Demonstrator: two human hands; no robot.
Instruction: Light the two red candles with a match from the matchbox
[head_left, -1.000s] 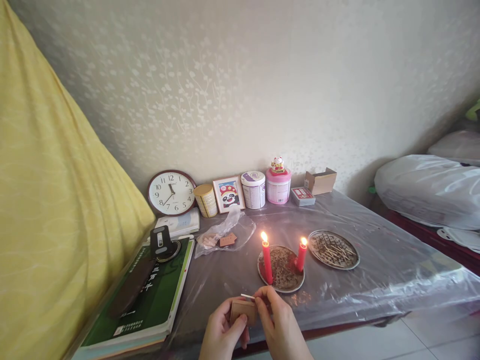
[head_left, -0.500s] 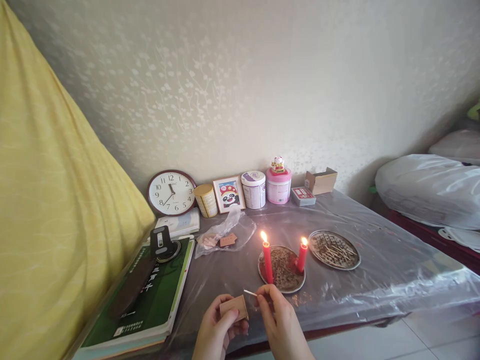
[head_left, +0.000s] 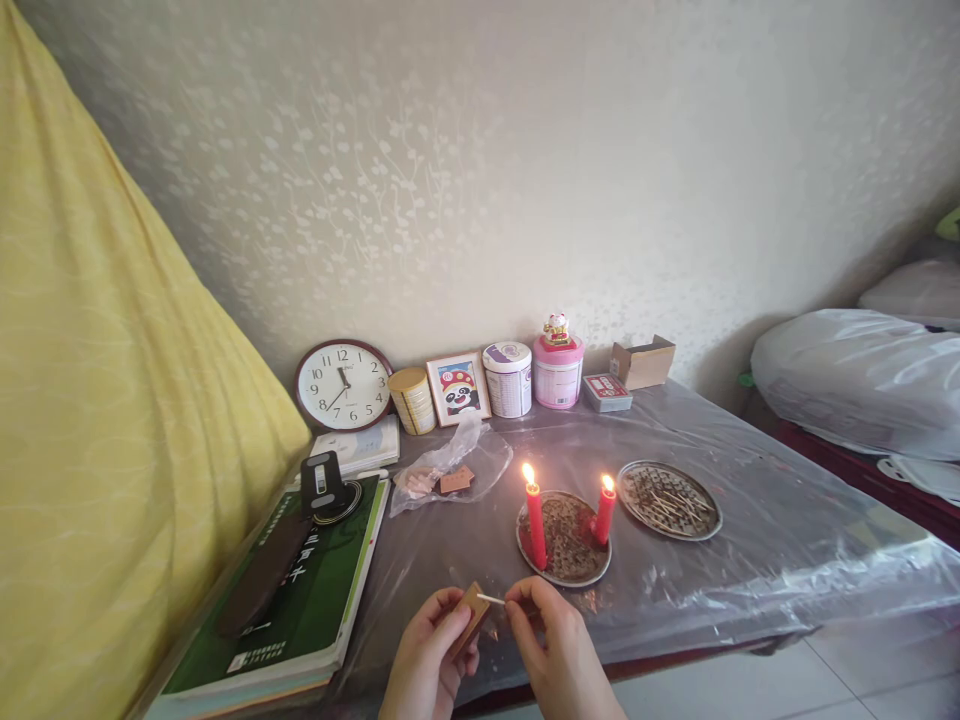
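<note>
Head view: the left hand [head_left: 427,655] grips a small brown matchbox [head_left: 470,613] between thumb and fingers, low at the near edge of the tabletop [head_left: 750,560]. The right hand [head_left: 551,650] pinches a match [head_left: 491,599] between thumb and forefinger, its tip set against the side of the box.

Change noted: a second ago the box lay flat-faced to the camera with the match above its top edge; half a second ago the match stood clear of the box. Now the box is tipped on edge, its narrow side turned to the match, and the match has come down to meet it. Judged, this is the position for a strike; no flame shows on the match.

Just beyond the hands, a round metal plate [head_left: 564,570] carries two red candles, the left candle [head_left: 535,525] and the right candle [head_left: 602,512], both lit. A second plate [head_left: 670,498] holding spent sticks lies beside it. A clock [head_left: 343,385], tins and a green book [head_left: 300,590] sit further off.
</note>
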